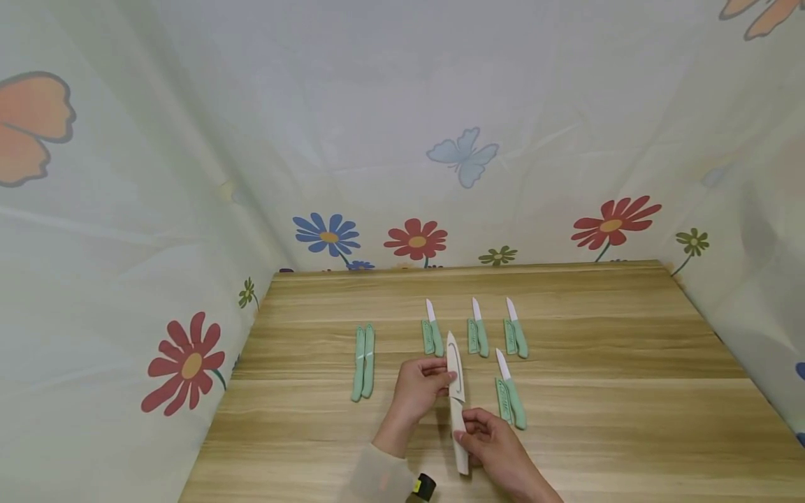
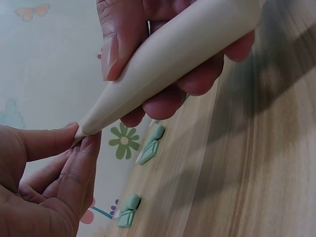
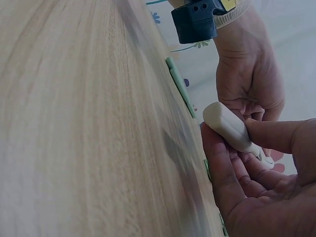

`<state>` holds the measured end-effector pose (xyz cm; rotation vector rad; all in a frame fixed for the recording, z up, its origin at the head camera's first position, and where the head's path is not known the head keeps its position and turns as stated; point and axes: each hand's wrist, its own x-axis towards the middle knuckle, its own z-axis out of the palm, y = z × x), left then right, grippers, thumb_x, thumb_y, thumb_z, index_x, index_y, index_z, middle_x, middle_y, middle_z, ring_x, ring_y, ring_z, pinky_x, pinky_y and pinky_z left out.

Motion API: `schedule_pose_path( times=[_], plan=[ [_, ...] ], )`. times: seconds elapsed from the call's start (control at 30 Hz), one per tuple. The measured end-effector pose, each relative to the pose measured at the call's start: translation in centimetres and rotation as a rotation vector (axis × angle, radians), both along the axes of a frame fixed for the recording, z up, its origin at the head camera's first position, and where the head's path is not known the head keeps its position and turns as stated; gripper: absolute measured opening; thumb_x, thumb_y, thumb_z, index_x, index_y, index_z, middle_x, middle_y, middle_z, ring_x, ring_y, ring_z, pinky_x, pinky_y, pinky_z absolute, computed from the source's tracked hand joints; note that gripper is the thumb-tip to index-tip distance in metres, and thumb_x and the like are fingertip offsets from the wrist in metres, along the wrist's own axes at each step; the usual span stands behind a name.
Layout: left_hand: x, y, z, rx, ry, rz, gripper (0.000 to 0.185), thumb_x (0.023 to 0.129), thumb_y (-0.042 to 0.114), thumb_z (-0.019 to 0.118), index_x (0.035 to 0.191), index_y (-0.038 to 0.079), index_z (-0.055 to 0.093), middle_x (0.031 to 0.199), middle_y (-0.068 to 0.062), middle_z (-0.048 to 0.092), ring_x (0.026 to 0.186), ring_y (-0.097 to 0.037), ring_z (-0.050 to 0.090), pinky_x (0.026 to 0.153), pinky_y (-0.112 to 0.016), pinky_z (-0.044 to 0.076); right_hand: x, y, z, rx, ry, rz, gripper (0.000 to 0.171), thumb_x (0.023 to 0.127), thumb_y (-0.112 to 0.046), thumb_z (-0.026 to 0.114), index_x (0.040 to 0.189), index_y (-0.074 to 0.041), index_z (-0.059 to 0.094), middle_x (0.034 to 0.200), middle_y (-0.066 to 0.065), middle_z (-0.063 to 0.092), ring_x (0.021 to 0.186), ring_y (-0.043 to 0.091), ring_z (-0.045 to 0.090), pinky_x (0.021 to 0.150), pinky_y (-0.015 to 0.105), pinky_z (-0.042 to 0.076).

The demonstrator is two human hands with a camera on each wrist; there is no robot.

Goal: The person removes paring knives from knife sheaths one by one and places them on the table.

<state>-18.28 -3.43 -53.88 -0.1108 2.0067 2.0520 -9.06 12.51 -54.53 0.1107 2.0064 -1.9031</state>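
A cream knife (image 1: pixel 455 367) in a matching sheath is held just above the wooden table (image 1: pixel 616 433), pointing away from me. My left hand (image 1: pixel 416 388) pinches its sheathed blade end between thumb and fingers. Lower down, my right hand (image 1: pixel 498 447) grips the handle (image 1: pixel 462 454). In the left wrist view the left hand (image 2: pixel 44 187) pinches the knife's (image 2: pixel 173 64) narrow end while the right hand (image 2: pixel 143 29) wraps its thicker part. The right wrist view shows the right hand (image 3: pixel 256 192) around the handle butt (image 3: pixel 224 123), with the left hand (image 3: pixel 247 79) beyond.
Three green-handled knives (image 1: pixel 478 330) with white blades lie in a row behind the hands, each beside a green sheath. Another such knife (image 1: pixel 511 392) lies right of the hands. Two sheathed green knives (image 1: pixel 363 362) lie at the left. Flowered cloth walls (image 1: pixel 126 265) close off three sides.
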Motion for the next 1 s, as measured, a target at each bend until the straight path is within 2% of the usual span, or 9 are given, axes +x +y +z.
schedule_pose_path(
  times=[0.27, 0.4, 0.7, 1.0],
  plan=[
    [-0.3, 0.1, 0.1, -0.025, -0.009, 0.036, 0.024, 0.089, 0.004, 0.078, 0.114, 0.004, 0.077, 0.097, -0.008, 0.076, 0.081, -0.013, 0.072, 0.075, -0.031, 0.065, 0.1, 0.1, -0.4, -0.006, -0.006, 0.015, 0.041, 0.096, -0.007, 0.07, 0.128, 0.011, 0.054, 0.106, 0.012, 0.062, 0.087, 0.017, 0.063, 0.067, 0.03, 0.06],
    [-0.4, 0.0, 0.3, -0.05, -0.008, 0.054, 0.023, 0.09, 0.006, 0.078, 0.113, 0.006, 0.078, 0.097, -0.006, 0.076, 0.083, -0.013, 0.071, 0.077, -0.033, 0.064, 0.3, 0.2, -0.7, -0.016, -0.021, 0.05, 0.039, 0.095, -0.009, 0.071, 0.125, 0.01, 0.054, 0.103, 0.01, 0.06, 0.085, 0.016, 0.062, 0.067, 0.031, 0.061],
    [-0.5, 0.0, 0.3, -0.056, -0.015, 0.04, 0.026, 0.09, 0.006, 0.077, 0.116, 0.004, 0.076, 0.097, -0.006, 0.076, 0.082, -0.012, 0.071, 0.077, -0.033, 0.064, 0.7, 0.7, -0.5, -0.046, -0.007, 0.11, 0.037, 0.096, -0.009, 0.07, 0.122, 0.011, 0.053, 0.1, 0.01, 0.061, 0.084, 0.017, 0.064, 0.067, 0.031, 0.062],
    [-0.4, 0.0, 0.1, -0.055, 0.009, 0.083, 0.025, 0.09, 0.004, 0.077, 0.115, 0.001, 0.075, 0.097, -0.008, 0.076, 0.08, -0.013, 0.071, 0.071, -0.029, 0.063, 1.2, 0.4, -1.3, -0.07, -0.095, 0.146, 0.032, 0.096, -0.007, 0.069, 0.12, 0.008, 0.054, 0.099, 0.007, 0.059, 0.082, 0.014, 0.064, 0.07, 0.035, 0.062]
  ],
)
